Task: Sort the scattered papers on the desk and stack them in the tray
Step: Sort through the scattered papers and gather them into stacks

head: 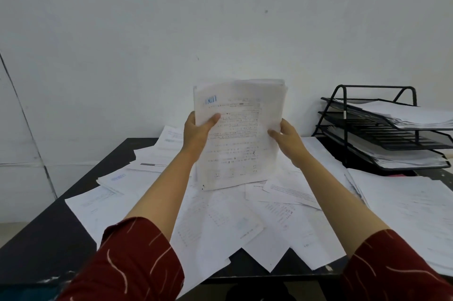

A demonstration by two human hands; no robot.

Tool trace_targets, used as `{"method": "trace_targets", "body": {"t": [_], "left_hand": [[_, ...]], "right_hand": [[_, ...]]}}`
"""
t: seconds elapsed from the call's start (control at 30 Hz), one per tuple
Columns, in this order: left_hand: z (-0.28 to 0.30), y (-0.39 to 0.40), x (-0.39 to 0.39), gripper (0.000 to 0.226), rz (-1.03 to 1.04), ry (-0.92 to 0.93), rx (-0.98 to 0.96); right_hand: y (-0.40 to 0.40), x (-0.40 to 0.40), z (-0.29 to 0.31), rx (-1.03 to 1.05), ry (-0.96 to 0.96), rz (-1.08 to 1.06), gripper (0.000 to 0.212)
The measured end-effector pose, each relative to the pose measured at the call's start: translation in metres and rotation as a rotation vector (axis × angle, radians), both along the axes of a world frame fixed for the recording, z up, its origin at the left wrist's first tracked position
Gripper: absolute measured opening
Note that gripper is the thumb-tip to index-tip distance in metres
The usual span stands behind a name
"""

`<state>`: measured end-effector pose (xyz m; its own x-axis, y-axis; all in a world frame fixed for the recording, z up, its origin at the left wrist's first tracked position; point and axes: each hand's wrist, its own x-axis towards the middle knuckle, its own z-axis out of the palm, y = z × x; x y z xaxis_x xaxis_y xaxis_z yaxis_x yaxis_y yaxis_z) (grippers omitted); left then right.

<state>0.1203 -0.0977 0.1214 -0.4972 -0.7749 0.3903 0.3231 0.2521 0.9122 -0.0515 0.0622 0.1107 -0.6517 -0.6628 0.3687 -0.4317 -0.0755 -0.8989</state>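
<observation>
head | left hand and right hand grasp upright white printed paper sheaf by side edges | black wire three-tier tray lies rightward, right hand nearer

A pale wall rises behind the desk.

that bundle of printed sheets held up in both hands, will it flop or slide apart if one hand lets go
The upright bundle of white printed paper sheets would probably sag sideways: it is thin and stands only because the left hand and right hand grip opposite edges. Its top edges look uneven and no clip shows, so sheets may fan or slip out. It is likely light.
</observation>
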Motion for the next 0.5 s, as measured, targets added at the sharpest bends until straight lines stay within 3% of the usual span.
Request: {"method": "trace_targets", "body": {"t": [0.1,0.27,0.4,0.5], "left_hand": [[0.024,0.002,-0.004,0.053,0.039,0.056,-0.061],[0.035,0.004,-0.005,0.066,0.058,0.059,-0.095],[0.024,-0.001,-0.005,0.05,0.057,0.064,-0.056],[0.008,-0.008,-0.001,0.034,0.081,0.005,0.021]], "right_hand": [[-0.001,0.003,0.01,-0.13,0.039,-0.023,0.038],[-0.001,0.005,0.006,-0.168,-0.082,0.019,0.055],[-0.005,0.006,-0.002,-0.156,-0.089,-0.01,0.056],[-0.003,0.002,-0.014,-0.002,-0.122,-0.009,0.047]]}}
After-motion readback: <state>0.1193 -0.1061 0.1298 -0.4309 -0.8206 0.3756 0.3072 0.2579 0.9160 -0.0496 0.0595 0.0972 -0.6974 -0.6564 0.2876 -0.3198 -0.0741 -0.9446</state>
